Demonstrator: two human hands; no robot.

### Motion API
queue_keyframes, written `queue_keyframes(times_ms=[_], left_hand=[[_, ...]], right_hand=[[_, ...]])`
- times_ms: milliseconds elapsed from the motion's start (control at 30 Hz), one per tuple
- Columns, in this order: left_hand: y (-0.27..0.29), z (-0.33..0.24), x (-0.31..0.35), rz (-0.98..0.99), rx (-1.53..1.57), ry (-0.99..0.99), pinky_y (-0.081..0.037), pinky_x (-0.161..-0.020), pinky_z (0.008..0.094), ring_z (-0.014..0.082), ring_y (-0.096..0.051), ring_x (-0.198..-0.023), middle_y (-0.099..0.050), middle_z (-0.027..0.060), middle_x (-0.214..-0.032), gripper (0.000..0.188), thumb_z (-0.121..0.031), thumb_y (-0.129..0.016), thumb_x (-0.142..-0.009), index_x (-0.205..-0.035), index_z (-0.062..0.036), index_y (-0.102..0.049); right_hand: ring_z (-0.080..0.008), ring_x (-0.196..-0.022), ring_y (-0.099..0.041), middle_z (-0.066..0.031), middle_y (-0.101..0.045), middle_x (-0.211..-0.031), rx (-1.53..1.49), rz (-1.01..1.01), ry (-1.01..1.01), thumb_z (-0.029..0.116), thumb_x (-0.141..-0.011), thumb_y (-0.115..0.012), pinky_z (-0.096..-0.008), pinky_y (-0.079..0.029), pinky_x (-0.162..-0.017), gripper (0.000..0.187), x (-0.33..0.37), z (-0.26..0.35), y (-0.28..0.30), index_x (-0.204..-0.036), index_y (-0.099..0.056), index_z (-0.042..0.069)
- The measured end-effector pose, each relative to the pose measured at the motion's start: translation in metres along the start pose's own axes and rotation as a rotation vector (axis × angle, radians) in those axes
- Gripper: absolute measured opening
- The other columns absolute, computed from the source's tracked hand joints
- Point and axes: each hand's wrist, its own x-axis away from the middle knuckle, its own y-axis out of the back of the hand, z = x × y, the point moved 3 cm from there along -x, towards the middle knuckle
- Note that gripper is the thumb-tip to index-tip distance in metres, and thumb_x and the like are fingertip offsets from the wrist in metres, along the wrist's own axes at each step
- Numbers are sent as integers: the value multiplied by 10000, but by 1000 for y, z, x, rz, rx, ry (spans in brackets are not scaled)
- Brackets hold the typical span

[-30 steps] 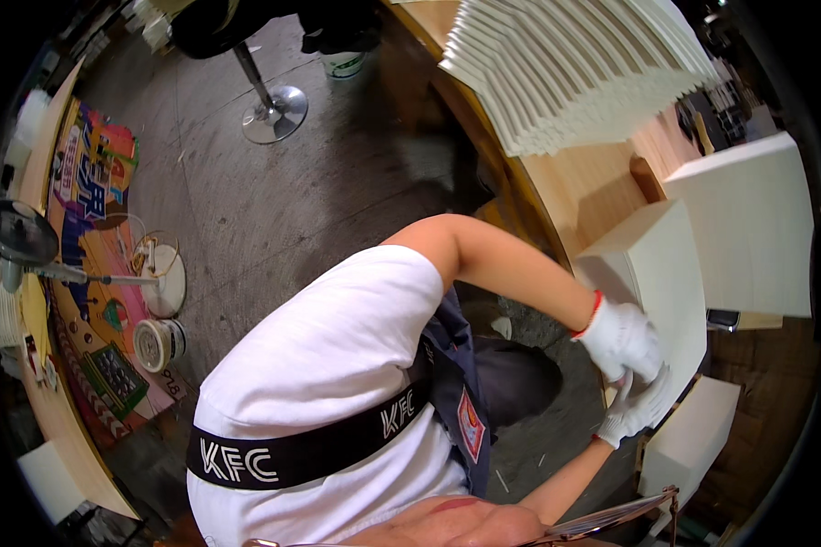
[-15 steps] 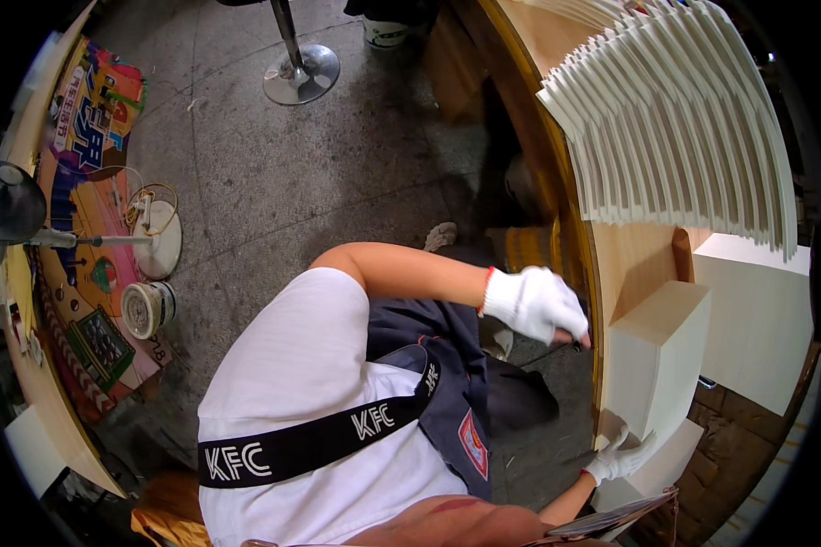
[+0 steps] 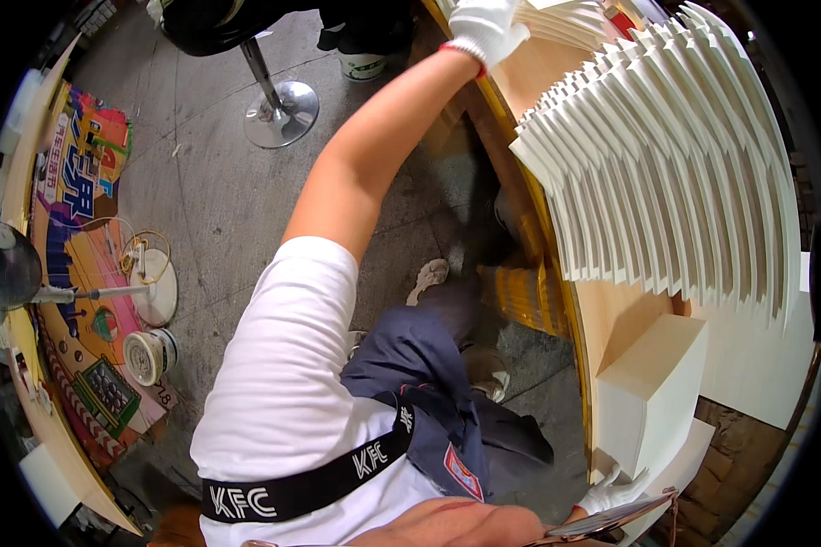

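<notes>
My left hand [image 3: 485, 29], in a white knit glove with a red cuff, reaches to the far end of the wooden table. Its thumb shows, but the other fingers are cut off by the upper edge, so what it holds, if anything, is hidden. Beside it lies a fanned row of folded white sheets [image 3: 657, 173]. My right hand [image 3: 611, 492], also gloved, rests at the near end of a white paper block [image 3: 661, 401]. Its fingers are extended and apart, with the palm partly hidden by glasses at the lower edge.
The wooden table [image 3: 616, 314] has a yellow-brown edge. A white board [image 3: 748, 365] lies beyond the block. Yellow-taped material [image 3: 524, 296] stands below the table edge. A stool base [image 3: 283, 114] is on the floor. Left stand a lamp [image 3: 155, 287] and a tub [image 3: 150, 356].
My left hand has swung from the table's near edge, where it held a small dark thing, up to the far end. My right hand stays by the block. The view has shifted slightly.
</notes>
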Motion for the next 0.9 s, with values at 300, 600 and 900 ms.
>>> queue_keyframes(times_ms=[300,600,900], left_hand=[[-81,28,-47,458,-475,134,-482,-940,483,355,-606,-1086,-661,151,-1146,426,-269,-673,-807,-1204,-114,-674],[-107,24,-62,463,-662,65,-471,-944,504,313,-587,-1150,-641,90,-1217,433,-243,-699,-816,-1236,-144,-659],[-108,31,-52,351,-800,-21,-460,-948,526,272,-567,-1215,-622,29,-1287,453,-216,-724,-824,-1267,-175,-643]], right_hand=[[-393,-1283,-534,-180,-554,-1415,-20,-40,31,311,-873,-756,-491,-428,-1083,659,2,-4,-3,-1402,-510,5],[-467,-1199,-561,-264,-526,-1381,48,-84,175,622,-929,-571,-585,-486,-956,786,-21,26,9,-1367,-487,-26],[-485,-1185,-558,-269,-533,-1363,70,-86,153,606,-954,-543,-592,-480,-953,751,-16,23,4,-1345,-506,-33]])
